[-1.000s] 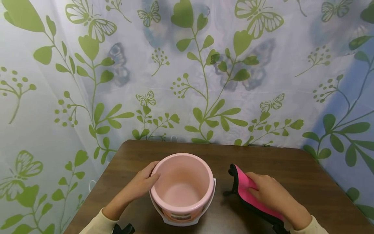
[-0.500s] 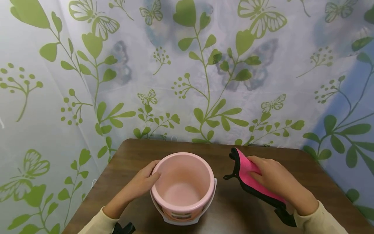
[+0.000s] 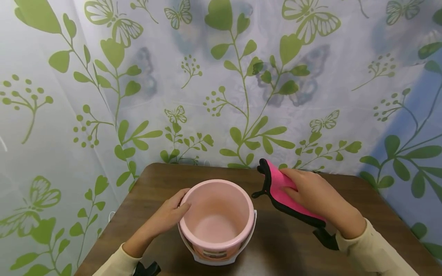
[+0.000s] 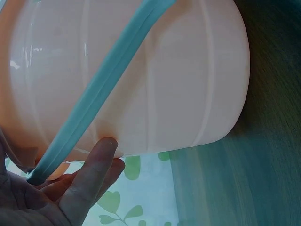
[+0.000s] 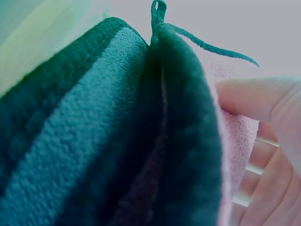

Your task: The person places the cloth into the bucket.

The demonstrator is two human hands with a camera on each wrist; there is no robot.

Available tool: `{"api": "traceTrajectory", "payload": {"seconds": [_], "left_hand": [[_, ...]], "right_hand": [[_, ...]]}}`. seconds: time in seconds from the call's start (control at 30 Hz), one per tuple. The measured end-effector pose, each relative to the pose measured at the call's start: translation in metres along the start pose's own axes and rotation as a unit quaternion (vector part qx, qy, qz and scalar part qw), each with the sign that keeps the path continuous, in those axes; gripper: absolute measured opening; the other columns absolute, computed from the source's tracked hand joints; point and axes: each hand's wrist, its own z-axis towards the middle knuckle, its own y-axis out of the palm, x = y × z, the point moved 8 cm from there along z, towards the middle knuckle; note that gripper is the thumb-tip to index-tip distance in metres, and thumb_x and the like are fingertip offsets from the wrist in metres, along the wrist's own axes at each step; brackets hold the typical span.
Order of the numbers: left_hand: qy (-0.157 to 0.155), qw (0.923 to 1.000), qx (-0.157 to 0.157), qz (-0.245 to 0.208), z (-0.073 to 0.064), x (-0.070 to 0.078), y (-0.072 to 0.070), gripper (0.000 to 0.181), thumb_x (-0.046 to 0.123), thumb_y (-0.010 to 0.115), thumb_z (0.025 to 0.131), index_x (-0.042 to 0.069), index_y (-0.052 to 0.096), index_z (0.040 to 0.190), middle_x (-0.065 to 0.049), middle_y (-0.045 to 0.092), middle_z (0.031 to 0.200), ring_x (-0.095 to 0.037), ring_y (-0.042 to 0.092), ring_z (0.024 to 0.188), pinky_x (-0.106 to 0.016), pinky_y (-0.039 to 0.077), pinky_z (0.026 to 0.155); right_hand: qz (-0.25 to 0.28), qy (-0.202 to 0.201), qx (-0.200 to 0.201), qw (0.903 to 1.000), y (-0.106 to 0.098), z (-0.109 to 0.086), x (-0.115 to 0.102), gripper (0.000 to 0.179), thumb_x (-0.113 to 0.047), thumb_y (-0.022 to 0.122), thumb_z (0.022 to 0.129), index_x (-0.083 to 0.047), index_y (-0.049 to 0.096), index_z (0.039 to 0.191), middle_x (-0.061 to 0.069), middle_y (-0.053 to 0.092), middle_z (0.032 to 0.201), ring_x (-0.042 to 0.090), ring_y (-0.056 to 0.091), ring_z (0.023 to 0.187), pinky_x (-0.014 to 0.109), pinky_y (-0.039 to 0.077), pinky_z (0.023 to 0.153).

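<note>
A pale pink bucket (image 3: pixel 215 243) stands upright on the table, its open top facing me. My left hand (image 3: pixel 168 213) grips its left rim, the thumb over the edge and the fingers along the outer wall. In the left wrist view those fingers touch the bucket wall (image 4: pixel 178 84) beside its handle (image 4: pixel 94 99). Right of the bucket, my right hand (image 3: pixel 312 191) holds a folded pink cloth (image 3: pixel 279 187) with black edging above the table. The right wrist view shows the thumb (image 5: pixel 254 96) pressing on the cloth's pink side, near a small hanging loop (image 5: pixel 158 10).
The brown wooden table (image 3: pixel 193 172) has a far edge close to a white curtain (image 3: pixel 221 96) printed with green leaves and butterflies. The bucket's white handle (image 3: pixel 214 262) hangs down at its front. A black strap (image 3: pixel 326 238) sits at the right wrist.
My right hand has raised the cloth off the table and brought it up and leftward, nearer the bucket. The left hand and the bucket stay in place.
</note>
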Motion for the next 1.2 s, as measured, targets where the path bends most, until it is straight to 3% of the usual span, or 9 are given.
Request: {"api": "traceTrajectory", "payload": {"seconds": [0.4, 0.7, 1.0, 1.2], "left_hand": [[-0.007, 0.9999, 0.0, -0.008, 0.001, -0.002, 0.0, 0.04, 0.019, 0.054, 0.105, 0.006, 0.051, 0.143, -0.015, 0.06, 0.134, -0.025, 0.06, 0.112, -0.042, 0.05, 0.093], [-0.003, 1.0, -0.001, -0.006, 0.002, -0.002, -0.001, 0.041, 0.021, 0.054, 0.105, 0.006, 0.051, 0.143, -0.014, 0.06, 0.133, -0.025, 0.059, 0.114, -0.043, 0.049, 0.094], [0.004, 0.9999, -0.007, -0.011, 0.001, 0.0, -0.002, 0.04, 0.02, 0.052, 0.106, 0.005, 0.05, 0.143, -0.015, 0.059, 0.134, -0.027, 0.059, 0.115, -0.044, 0.049, 0.094], [-0.013, 0.9999, 0.006, -0.008, -0.002, 0.002, -0.004, 0.042, 0.023, 0.054, 0.106, 0.004, 0.05, 0.144, -0.014, 0.058, 0.138, -0.027, 0.057, 0.121, -0.049, 0.046, 0.1]], "right_hand": [[0.001, -0.04, 0.019, 0.999, -0.002, 0.021, -0.031, 0.047, -0.012, 0.083, 0.086, -0.003, 0.063, 0.128, 0.01, 0.071, 0.112, 0.026, 0.068, 0.094, 0.047, 0.056, 0.08], [0.004, -0.097, 0.034, 0.9947, 0.0, 0.036, -0.059, 0.04, -0.008, 0.081, 0.086, -0.005, 0.065, 0.122, 0.004, 0.07, 0.104, 0.023, 0.067, 0.09, 0.044, 0.055, 0.078], [0.013, -0.136, 0.025, 0.9903, 0.01, 0.053, -0.087, 0.038, -0.008, 0.079, 0.087, -0.007, 0.066, 0.123, 0.002, 0.07, 0.098, 0.019, 0.066, 0.086, 0.039, 0.054, 0.077], [0.013, -0.152, -0.004, 0.9884, 0.025, 0.059, -0.105, 0.04, -0.011, 0.078, 0.089, -0.007, 0.066, 0.127, 0.004, 0.071, 0.112, 0.023, 0.069, 0.094, 0.042, 0.055, 0.083]]}}
